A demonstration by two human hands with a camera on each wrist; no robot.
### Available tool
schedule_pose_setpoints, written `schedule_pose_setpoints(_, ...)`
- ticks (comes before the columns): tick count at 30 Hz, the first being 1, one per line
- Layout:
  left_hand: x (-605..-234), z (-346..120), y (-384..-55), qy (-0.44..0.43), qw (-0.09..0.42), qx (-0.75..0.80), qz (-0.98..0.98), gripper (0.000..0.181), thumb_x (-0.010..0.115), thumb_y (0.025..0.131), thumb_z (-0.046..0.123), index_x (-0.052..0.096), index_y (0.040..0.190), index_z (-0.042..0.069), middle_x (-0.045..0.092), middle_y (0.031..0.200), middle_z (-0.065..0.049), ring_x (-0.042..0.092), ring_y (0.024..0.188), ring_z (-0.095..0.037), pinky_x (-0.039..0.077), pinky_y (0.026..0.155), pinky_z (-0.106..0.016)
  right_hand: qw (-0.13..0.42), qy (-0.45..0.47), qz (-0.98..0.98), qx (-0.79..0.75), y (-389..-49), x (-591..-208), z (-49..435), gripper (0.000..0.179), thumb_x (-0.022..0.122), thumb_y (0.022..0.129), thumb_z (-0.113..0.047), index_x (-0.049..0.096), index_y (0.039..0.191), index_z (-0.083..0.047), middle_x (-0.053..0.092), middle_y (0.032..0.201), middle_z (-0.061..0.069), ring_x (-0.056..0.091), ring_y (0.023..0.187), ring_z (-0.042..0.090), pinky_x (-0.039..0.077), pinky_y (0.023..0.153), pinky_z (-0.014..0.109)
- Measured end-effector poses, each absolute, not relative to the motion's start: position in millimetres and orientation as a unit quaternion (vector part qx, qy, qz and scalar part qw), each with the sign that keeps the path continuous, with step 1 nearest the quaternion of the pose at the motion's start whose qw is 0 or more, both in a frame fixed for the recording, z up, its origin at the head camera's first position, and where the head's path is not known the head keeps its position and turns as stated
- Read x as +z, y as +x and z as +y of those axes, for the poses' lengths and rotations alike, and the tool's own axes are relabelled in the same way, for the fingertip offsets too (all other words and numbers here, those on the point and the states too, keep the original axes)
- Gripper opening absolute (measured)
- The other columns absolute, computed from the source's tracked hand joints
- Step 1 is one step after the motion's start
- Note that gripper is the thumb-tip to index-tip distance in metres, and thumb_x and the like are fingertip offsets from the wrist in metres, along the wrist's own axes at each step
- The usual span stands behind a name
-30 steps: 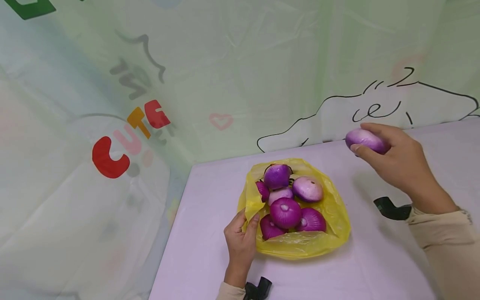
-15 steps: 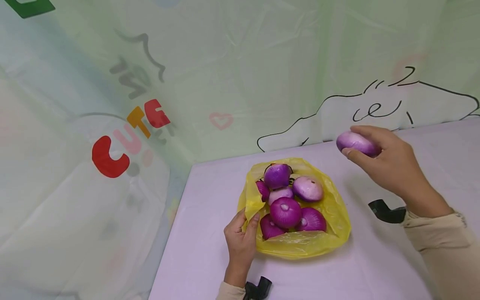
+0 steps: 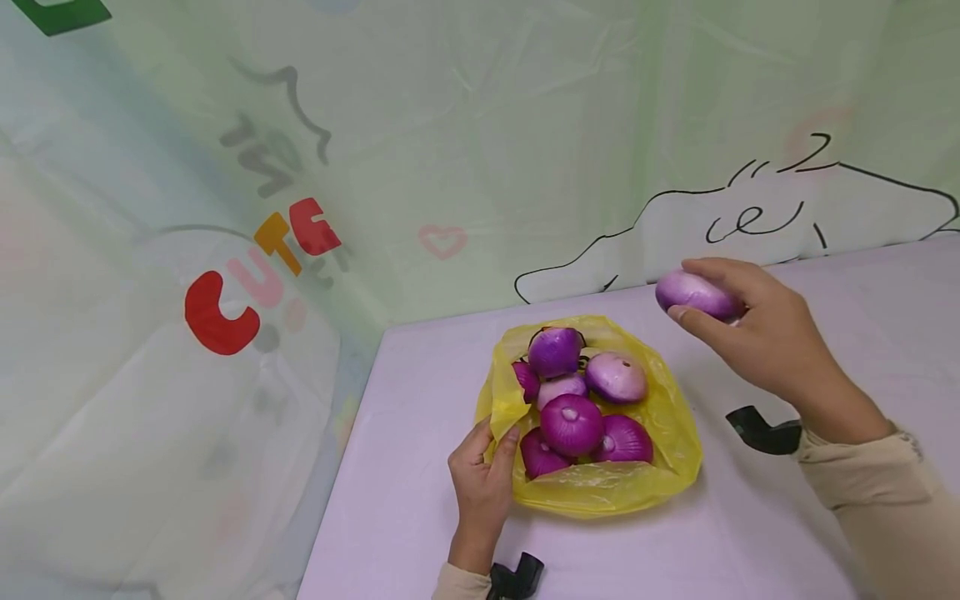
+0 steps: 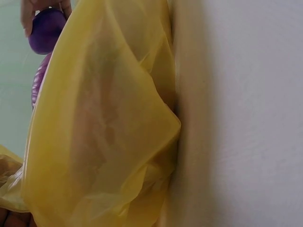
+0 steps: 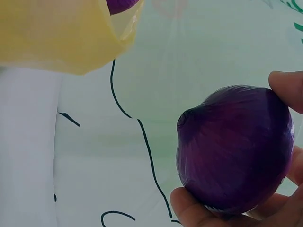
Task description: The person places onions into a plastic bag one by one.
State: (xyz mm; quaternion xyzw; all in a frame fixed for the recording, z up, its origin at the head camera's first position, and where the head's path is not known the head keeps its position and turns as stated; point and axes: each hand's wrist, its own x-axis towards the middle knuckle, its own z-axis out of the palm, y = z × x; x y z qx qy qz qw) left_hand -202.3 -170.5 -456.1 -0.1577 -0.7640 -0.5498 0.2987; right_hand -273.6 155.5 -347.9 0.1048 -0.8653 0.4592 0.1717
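A purple onion is gripped between the thumb and fingers of my right hand, raised above the table to the right of a yellow plastic bag. In the right wrist view the same onion shows its pointed end. My left hand pinches the bag's left rim. Several purple onions lie inside the open bag, some darker and one paler onion at the right. The left wrist view is mostly filled by the bag's side, which hides most of the left fingers.
The bag stands on a pale lilac tabletop. Behind it hangs a pale green printed sheet, meeting the table's back edge. Another sheet with coloured letters hangs at the left. Black wrist-worn pieces sit at both cuffs.
My right hand has moved left and slightly down with the onion, closer to the bag. The left hand, the bag and the onions in it have stayed in place.
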Motion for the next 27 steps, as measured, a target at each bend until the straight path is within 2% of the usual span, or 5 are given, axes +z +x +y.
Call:
schedule_pose_setpoints(7, -454.5, -170.4, -201.9, -0.157, 0.298, -0.549, -0.765, 0.027, 0.07, 0.097, 0.0, 0.073, 0.124, 0.0, 0.075, 0.121, -0.01, 0.073, 0.111, -0.027, 0.059, 0.093, -0.035, 0.158, 0.121, -0.863, 0.465, -271.4, -348.6, 147.7, 0.058, 0.077, 0.095, -0.021, 0.057, 0.147, -0.006, 0.05, 0.152, 0.025, 0.054, 0.123, 0.049, 0.034, 0.073, -0.005)
schedule_pose_setpoints(17, -454.4, -170.5, -202.2, -0.158, 0.295, -0.553, -0.763, 0.027, 0.07, 0.097, 0.0, 0.073, 0.124, 0.001, 0.075, 0.122, -0.011, 0.073, 0.111, -0.026, 0.06, 0.093, -0.035, 0.167, 0.156, -0.854, 0.468, -268.1, -350.5, 137.3, 0.056, 0.078, 0.094, -0.016, 0.059, 0.146, -0.007, 0.055, 0.146, 0.021, 0.057, 0.113, 0.038, 0.039, 0.074, -0.002)
schedule_pose_setpoints(27, -455.1, -170.8, -202.1, -0.152, 0.29, -0.557, -0.764, 0.027, 0.071, 0.097, 0.001, 0.073, 0.124, 0.001, 0.075, 0.121, -0.01, 0.073, 0.111, -0.025, 0.06, 0.093, -0.035, 0.153, 0.185, -0.854, 0.462, -261.6, -348.7, 128.5, 0.058, 0.079, 0.093, -0.014, 0.059, 0.146, -0.008, 0.054, 0.149, 0.02, 0.056, 0.12, 0.042, 0.038, 0.078, -0.003)
